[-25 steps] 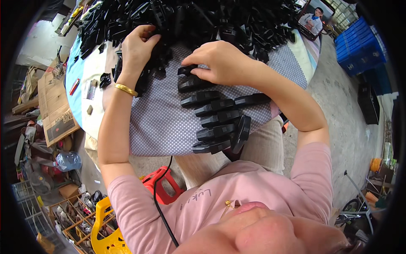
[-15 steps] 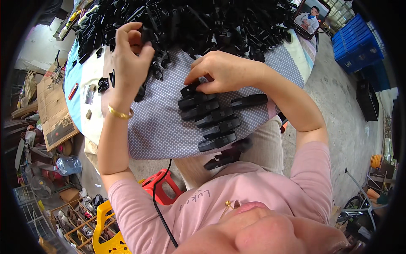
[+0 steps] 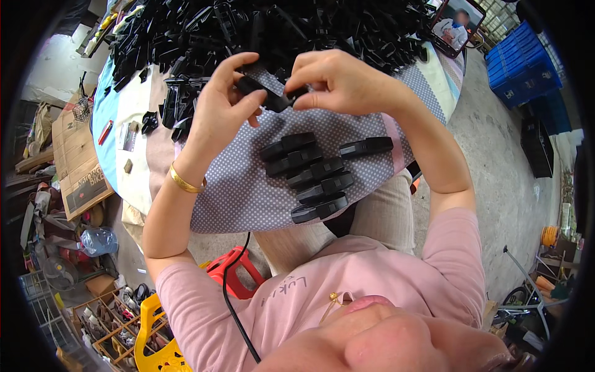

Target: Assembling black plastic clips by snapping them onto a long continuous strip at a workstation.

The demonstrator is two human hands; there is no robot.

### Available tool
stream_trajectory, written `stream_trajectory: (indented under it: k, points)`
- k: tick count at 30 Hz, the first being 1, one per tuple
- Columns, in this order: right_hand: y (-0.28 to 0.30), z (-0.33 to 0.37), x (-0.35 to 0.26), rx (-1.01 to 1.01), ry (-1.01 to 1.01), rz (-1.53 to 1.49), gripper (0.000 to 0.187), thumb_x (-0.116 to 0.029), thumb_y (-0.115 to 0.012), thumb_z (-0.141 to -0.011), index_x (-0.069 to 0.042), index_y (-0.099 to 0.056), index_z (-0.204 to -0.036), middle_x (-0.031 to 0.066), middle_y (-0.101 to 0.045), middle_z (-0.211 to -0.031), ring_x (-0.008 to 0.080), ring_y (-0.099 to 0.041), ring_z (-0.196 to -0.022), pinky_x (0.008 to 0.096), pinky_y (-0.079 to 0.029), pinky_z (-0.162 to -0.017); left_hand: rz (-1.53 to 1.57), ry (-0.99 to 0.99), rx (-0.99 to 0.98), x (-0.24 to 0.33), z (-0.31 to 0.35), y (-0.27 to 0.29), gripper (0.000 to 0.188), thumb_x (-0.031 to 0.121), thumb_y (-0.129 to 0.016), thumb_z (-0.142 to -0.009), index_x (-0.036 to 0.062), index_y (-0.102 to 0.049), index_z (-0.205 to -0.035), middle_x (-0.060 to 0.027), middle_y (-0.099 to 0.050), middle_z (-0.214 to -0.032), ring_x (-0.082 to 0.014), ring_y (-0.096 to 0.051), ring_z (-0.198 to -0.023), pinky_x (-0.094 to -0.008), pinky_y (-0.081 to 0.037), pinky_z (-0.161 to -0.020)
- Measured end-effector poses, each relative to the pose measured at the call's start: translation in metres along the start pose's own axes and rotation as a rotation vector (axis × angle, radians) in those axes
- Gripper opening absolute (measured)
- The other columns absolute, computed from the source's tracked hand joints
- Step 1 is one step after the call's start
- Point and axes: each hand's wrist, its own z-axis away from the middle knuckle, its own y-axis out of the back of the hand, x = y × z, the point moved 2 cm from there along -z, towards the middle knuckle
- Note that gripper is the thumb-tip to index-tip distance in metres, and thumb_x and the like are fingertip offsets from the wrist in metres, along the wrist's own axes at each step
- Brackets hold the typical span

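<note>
- Left hand point(image 3: 228, 104): thumb and fingers closed around one elongated black plastic piece point(image 3: 273, 99), held above the cloth between the hands.
- Piece, long axis: slanting from upper left to lower right, its lower-right end directed at the right fingertips.
- Right hand point(image 3: 331, 80): thumb and fingers pinching a small dark part point(image 3: 298, 93), mostly hidden; right of the piece's end and just beside it, contact cannot be told. Left hand nearer the piece.
- Black plastic clips point(image 3: 315, 173), five: stacked side by side in a slanting column on the dotted gray cloth point(image 3: 232, 204), below the hands.
- Single black clip point(image 3: 365, 147): lying apart, right of the column.
- Heap of loose black plastic parts point(image 3: 248, 25): across the table's far side, beyond both hands.
- Blue plastic crates point(image 3: 519, 65): stacked on the floor, far right; contents not visible.
- Black box point(image 3: 537, 149): below the crates; contents cannot be told.
</note>
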Motion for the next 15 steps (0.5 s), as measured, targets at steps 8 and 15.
stream_trajectory:
  k: [8, 15]
  points:
    - [-0.005, -0.002, 0.005, 0.166, 0.066, 0.116, 0.021, -0.008, -0.071, -0.077, 0.000, -0.066, -0.096, 0.0051, -0.057, -0.083, 0.0121, -0.051, -0.063, 0.0239, -0.042, -0.055, -0.197, 0.387, -0.316, -0.001, 0.009, -0.001, 0.035, 0.008, -0.065, -0.081, -0.0001, -0.059, -0.114, -0.0106, -0.063, -0.085, -0.0155, -0.064, -0.066, -0.0282, -0.052, -0.062]
    - [-0.013, -0.001, 0.004, 0.117, 0.066, 0.179, 0.022, -0.010, -0.072, -0.075, -0.001, -0.067, -0.094, 0.0058, -0.060, -0.081, 0.0153, -0.053, -0.061, 0.0262, -0.043, -0.054, -0.674, -0.081, -0.215, -0.001, 0.010, 0.002, 0.025, 0.013, -0.069, -0.075, 0.0018, -0.069, -0.097, -0.0135, -0.062, -0.095, -0.0309, -0.061, -0.088, -0.0364, -0.049, -0.078]
